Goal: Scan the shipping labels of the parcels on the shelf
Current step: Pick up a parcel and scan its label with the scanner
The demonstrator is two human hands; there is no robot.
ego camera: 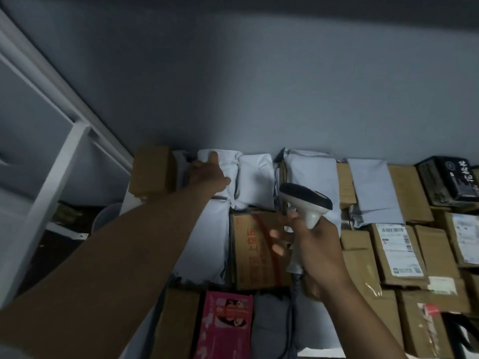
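scanner [305, 203] upright, head pointing left | right hand [315, 251] gripping (handle)

Scanner [305, 200] right of soft parcel [220, 172]; labelled box [396, 251] farther right.

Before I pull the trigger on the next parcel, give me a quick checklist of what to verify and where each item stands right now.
1. Scanner in hand: ok. The right hand grips the scanner by its handle.
2. Parcel reached: ok. The left hand rests on a white poly bag at the back row.
3. Label on that bag showing: not ok. No label is visible on its upper face.
4. Scanner aimed at that bag: cannot tell; its head points toward the back row.
5. Cable free: cannot tell. The cable drops out of view below.
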